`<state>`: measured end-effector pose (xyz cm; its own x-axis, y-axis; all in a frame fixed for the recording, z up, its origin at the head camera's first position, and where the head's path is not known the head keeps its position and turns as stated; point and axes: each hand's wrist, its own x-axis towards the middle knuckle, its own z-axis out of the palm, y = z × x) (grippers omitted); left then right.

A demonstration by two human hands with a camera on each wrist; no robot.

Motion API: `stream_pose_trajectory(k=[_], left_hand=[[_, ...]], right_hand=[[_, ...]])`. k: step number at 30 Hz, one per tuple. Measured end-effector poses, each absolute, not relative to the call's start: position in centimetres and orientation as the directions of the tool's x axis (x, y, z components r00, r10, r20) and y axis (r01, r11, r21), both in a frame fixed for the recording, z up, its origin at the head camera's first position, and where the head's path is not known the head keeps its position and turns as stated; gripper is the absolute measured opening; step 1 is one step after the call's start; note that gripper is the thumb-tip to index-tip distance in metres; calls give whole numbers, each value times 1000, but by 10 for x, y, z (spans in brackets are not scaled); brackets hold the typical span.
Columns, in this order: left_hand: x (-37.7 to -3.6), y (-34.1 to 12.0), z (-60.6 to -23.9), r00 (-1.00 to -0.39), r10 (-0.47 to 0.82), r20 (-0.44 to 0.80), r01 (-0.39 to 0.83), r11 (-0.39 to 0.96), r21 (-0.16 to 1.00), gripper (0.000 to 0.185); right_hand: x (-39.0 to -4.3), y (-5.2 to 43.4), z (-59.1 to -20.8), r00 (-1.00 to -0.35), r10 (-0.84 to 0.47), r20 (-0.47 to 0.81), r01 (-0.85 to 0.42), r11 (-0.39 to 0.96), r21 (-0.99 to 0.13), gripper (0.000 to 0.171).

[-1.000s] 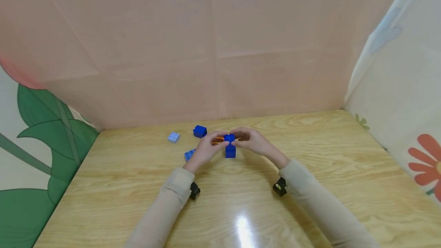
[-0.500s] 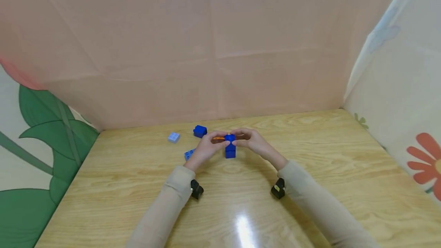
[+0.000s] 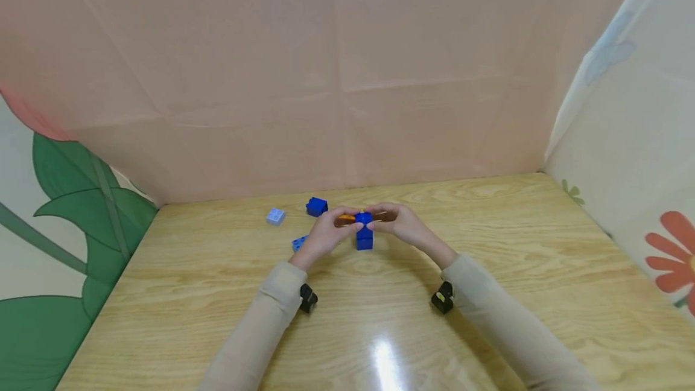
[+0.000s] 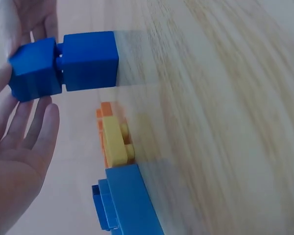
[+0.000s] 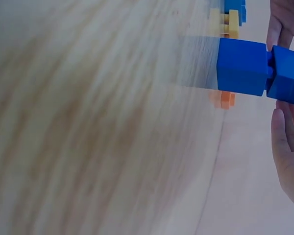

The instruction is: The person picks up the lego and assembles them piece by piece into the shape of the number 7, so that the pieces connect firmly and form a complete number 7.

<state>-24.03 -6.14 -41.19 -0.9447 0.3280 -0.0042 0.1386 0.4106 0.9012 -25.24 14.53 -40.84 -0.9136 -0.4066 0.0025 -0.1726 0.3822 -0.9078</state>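
A dark blue toy brick (image 3: 365, 242) stands on the table, with a second dark blue brick (image 4: 35, 69) tilted slightly on top of it. Studs show in the narrow gap between the two in both wrist views. My left hand (image 3: 324, 234) pinches the upper brick from the left, its thumb on the near face. From the other side my right hand (image 3: 403, 225) grips the same brick, thumb and fingers curved about it. Behind the stack lie a yellow brick (image 4: 115, 140) and an orange brick (image 5: 226, 99), mostly hidden by the hands in the head view.
To the left on the wooden table (image 3: 488, 246) lie a dark blue brick (image 3: 317, 207), a pale blue brick (image 3: 276, 216) and a mid-blue brick (image 3: 299, 243) partly covered by my left hand. A pinkish sheet (image 3: 347, 77) hangs along the back edge.
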Motion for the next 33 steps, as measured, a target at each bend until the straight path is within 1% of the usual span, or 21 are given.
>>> stream_pose_trajectory(k=[10, 13, 19, 23, 27, 33], left_hand=[[-241, -60, -408, -923, 384, 0, 171, 411, 896, 39], [-241, -61, -408, -924, 383, -2, 171, 416, 893, 39], [-241, -64, -407, -936, 350, -34, 127, 427, 895, 38], [-242, -65, -410, -933, 358, -30, 120, 392, 912, 37], [-241, -65, -413, -932, 361, -29, 116, 373, 921, 36], [-241, -66, -413, -936, 353, -10, 131, 373, 918, 37]], right_hand=[[-252, 149, -412, -894, -440, 80, -255, 356, -899, 41], [-252, 148, -413, -897, -437, 73, -245, 352, -903, 41], [-252, 141, -410, -904, -424, 49, -216, 356, -909, 42], [-251, 139, -409, -893, -446, 59, -233, 346, -909, 41], [-249, 139, -408, -887, -457, 67, -258, 370, -893, 39], [-250, 138, -409, -886, -460, 51, -240, 362, -901, 39]])
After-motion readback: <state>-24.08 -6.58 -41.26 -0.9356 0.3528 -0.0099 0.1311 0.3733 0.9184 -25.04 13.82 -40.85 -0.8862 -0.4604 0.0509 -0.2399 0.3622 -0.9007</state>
